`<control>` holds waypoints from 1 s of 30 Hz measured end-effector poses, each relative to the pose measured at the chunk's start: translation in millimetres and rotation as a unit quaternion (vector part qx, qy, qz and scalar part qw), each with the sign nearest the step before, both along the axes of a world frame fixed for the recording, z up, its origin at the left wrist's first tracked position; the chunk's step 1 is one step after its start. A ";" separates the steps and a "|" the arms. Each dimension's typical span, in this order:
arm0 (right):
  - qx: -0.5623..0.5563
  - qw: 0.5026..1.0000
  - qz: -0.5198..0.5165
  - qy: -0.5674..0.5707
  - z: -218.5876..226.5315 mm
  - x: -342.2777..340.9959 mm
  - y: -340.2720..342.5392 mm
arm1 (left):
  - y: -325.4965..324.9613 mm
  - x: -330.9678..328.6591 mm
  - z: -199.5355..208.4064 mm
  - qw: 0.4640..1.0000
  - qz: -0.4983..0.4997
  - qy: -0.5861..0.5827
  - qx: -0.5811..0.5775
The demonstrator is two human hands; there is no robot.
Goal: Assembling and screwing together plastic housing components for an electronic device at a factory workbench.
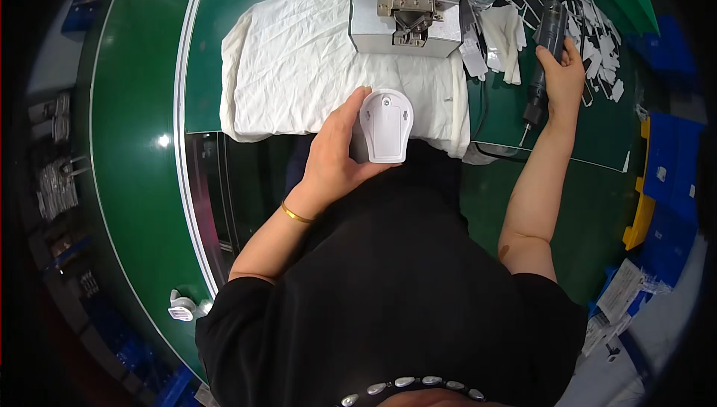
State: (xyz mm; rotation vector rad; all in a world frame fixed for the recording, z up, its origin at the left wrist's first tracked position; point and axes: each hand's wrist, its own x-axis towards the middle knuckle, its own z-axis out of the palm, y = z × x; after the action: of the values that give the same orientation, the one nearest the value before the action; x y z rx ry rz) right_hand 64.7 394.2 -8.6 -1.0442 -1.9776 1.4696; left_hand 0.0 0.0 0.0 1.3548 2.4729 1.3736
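My left hand (336, 157) cups the white plastic housing (386, 126) by its sides; feels light, stiff, slick. Right hand (564, 75) grips the electric screwdriver (544, 56).

Left hand (334, 154) sits at the centre of the frame, palm turned rightward, thumb stretched up, fingers (373, 169) curled underneath and closed in a cupped grip. The wrist carries a thin gold bangle, and the bare forearm slants down toward the lower left, elbow bent. Right hand (564, 75) is up in the upper right of the frame, fingers wrapped shut in a fist-like hold, thumb on the near side. Its forearm runs almost straight down the frame, elbow bent at the lower right.
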 end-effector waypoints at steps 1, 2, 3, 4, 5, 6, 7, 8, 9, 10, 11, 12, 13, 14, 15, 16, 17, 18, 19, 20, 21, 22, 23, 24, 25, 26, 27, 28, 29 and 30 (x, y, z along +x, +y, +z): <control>0.015 1.000 0.015 -0.005 1.0 2.2 -0.9 | -0.7 0.5 2.9 1.000 0.000 0.007 -0.004; 0.031 0.999 0.029 -0.010 3.2 4.6 -2.5 | -2.0 1.4 5.1 1.000 0.000 0.014 -0.008; 0.036 0.999 0.033 -0.004 4.8 -0.6 -4.3 | 0.6 0.9 2.7 1.000 0.003 0.019 -0.003; 0.081 0.997 0.007 0.003 7.1 -7.6 -10.8 | 2.6 0.3 -0.1 1.000 0.006 0.015 0.003; 0.125 0.992 -0.020 0.010 8.3 -12.5 -13.1 | 5.1 -0.5 -1.9 1.000 0.008 0.010 0.009; 0.157 0.987 -0.017 -0.007 6.7 -10.3 -12.8 | 5.0 0.4 0.7 1.000 0.007 0.011 0.011; 0.158 0.987 -0.018 -0.006 4.9 -7.7 -10.7 | 5.2 0.7 5.1 0.999 0.012 0.042 0.006; 0.179 0.983 -0.008 -0.034 3.2 -4.9 -7.9 | 5.0 1.0 7.9 0.997 0.018 0.073 0.000; 0.199 0.978 0.006 -0.060 7.0 -6.7 -12.7 | 2.8 2.1 8.4 0.997 0.021 0.075 -0.001; 0.190 0.976 0.015 -0.104 14.0 -5.4 -19.6 | 0.3 3.0 9.1 0.990 -0.013 0.134 -0.030; 0.189 0.977 0.018 -0.100 15.0 -2.6 -29.1 | -2.5 4.2 10.0 0.978 -0.046 0.193 -0.061; 0.239 0.964 0.012 -0.119 16.9 -0.4 -35.0 | -2.9 4.9 11.4 0.978 -0.044 0.196 -0.060; 0.289 0.948 0.006 -0.136 17.9 2.1 -39.1 | -3.7 6.1 13.3 0.969 -0.064 0.214 -0.104; 0.289 0.948 0.006 -0.132 15.5 5.8 -42.0 | -4.8 6.6 15.3 0.958 -0.084 0.231 -0.147; 0.354 0.928 -0.006 -0.121 9.9 11.5 -46.8 | -7.7 4.6 18.0 0.957 -0.086 0.235 -0.148; 0.416 0.902 -0.018 -0.111 6.0 15.0 -51.2 | -11.6 0.6 22.3 0.953 -0.095 0.229 -0.177; 0.416 0.903 -0.023 -0.110 3.2 15.4 -55.5 | -15.5 -4.4 27.4 0.947 -0.104 0.222 -0.206; 0.459 0.886 -0.037 -0.062 2.6 15.5 -64.3 | -19.5 -9.7 35.4 0.944 -0.113 0.217 -0.219; 0.502 0.863 -0.053 -0.015 3.1 16.3 -70.7 | -21.0 -16.0 39.2 0.945 -0.117 0.225 -0.207; 0.497 0.865 -0.062 0.017 3.3 17.6 -76.1 | -21.5 -22.6 38.1 0.944 -0.119 0.240 -0.190; 0.499 0.864 -0.068 0.016 2.2 17.6 -79.0 | -22.7 -30.0 36.2 0.944 -0.120 0.256 -0.173; 0.504 0.861 -0.065 0.028 2.0 18.2 -81.7 | -25.1 -37.5 33.7 0.942 -0.126 0.260 -0.170; 0.510 0.857 -0.062 0.039 3.0 19.2 -85.0 | -28.3 -44.4 29.1 0.958 -0.097 0.224 -0.152; 0.506 0.858 -0.064 0.063 6.4 20.1 -91.0 | -31.1 -50.2 25.4 0.971 -0.071 0.188 -0.132; 0.510 0.855 -0.073 0.060 8.6 22.0 -95.9 | -35.8 -55.1 23.3 0.970 -0.078 0.191 -0.127; 0.502 0.859 -0.071 0.069 10.9 23.8 -100.2 | -41.2 -60.1 22.2 0.987 -0.039 0.143 -0.062; 0.493 0.864 -0.068 0.077 12.4 26.7 -105.5 | -47.3 -62.8 23.1 0.996 0.001 0.091 0.003; 0.490 0.865 -0.077 0.080 14.4 28.6 -111.5 | -54.8 -65.2 24.9 0.999 0.041 0.031 0.002; 0.484 0.868 -0.081 0.074 12.3 31.2 -113.6 | -62.9 -68.7 28.6 0.996 0.081 -0.029 0.001; 0.483 0.869 -0.079 0.079 14.6 30.7 -119.2 | -76.9 -82.4 15.3 0.989 0.066 -0.079 0.109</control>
State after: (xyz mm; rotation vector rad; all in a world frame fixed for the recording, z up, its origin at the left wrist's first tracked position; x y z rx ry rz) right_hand 95.5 275.1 5.9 -0.5673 -2.0340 0.3140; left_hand -82.4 -76.9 15.3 1.0785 2.4051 1.7499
